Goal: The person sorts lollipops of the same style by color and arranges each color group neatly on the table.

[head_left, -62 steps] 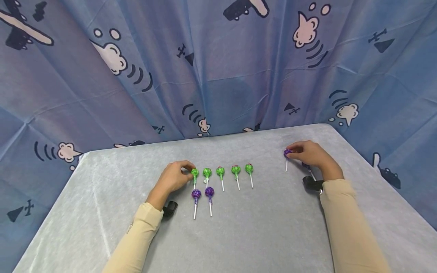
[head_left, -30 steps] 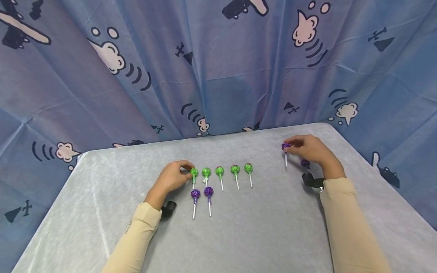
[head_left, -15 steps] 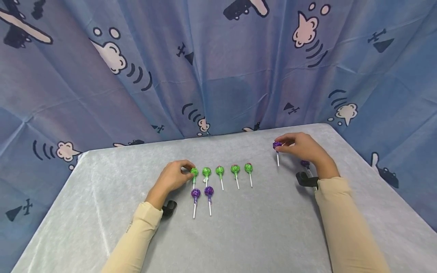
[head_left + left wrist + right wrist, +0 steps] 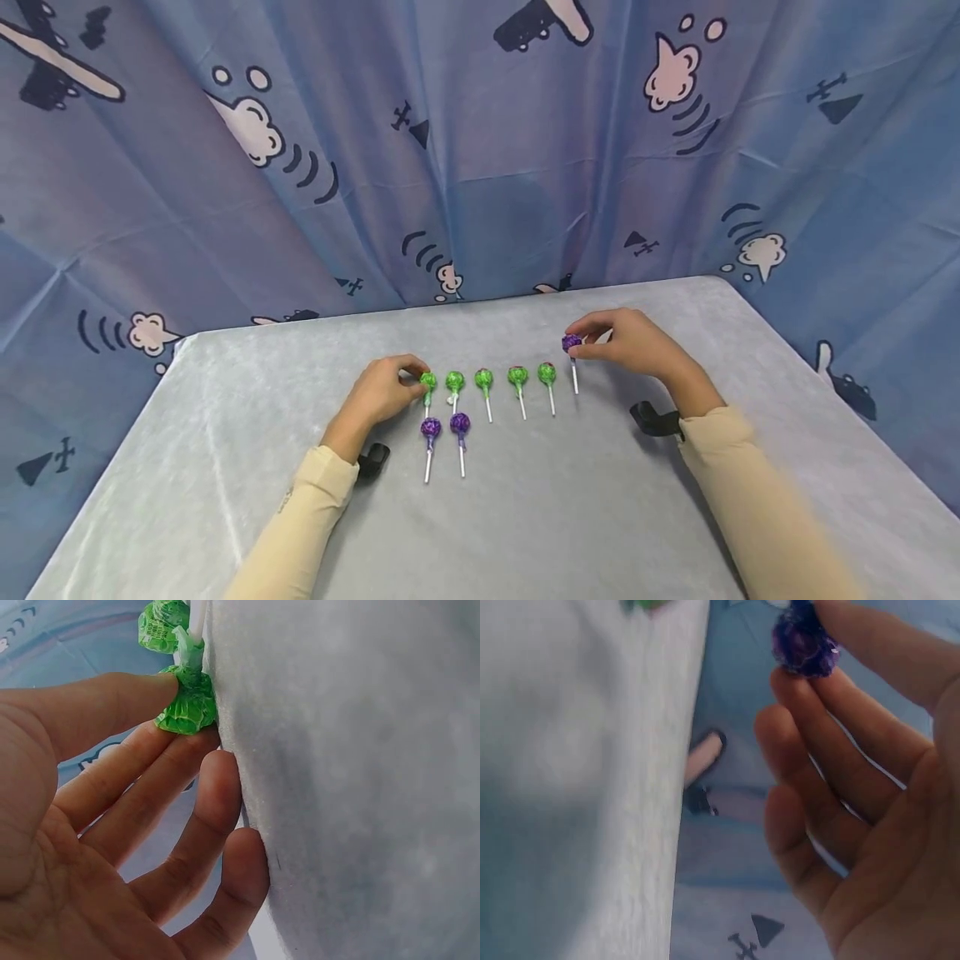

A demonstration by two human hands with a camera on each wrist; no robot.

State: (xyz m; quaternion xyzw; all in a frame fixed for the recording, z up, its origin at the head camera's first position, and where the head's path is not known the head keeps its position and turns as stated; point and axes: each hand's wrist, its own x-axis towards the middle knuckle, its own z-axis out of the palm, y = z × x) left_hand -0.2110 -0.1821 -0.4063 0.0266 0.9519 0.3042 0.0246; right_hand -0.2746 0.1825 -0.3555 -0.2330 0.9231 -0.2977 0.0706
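My left hand point(image 4: 378, 390) pinches the wrapped head of the leftmost green lollipop point(image 4: 428, 381) between thumb and fingers, while its stick lies on the cloth. In the left wrist view the thumb presses the green wrapper point(image 4: 187, 705) from one side and fingertips meet it from the other. Above the table, just right of the green row, my right hand point(image 4: 636, 340) holds a purple lollipop point(image 4: 572, 344) by its head, stick pointing down. The right wrist view shows that purple head point(image 4: 806, 645) between thumb and fingertips, the other fingers loosely bent.
Several more green lollipops point(image 4: 517, 376) continue the row to the right. Two purple lollipops point(image 4: 460, 424) lie below its left end, sticks toward me. Grey-white cloth point(image 4: 570, 517) covers the table, and a blue patterned curtain point(image 4: 495, 225) hangs behind it.
My right hand has lifted the purple lollipop and carried it left toward the green row. Another purple lollipop near the right wrist is now hidden behind the arm. My left hand stays put.
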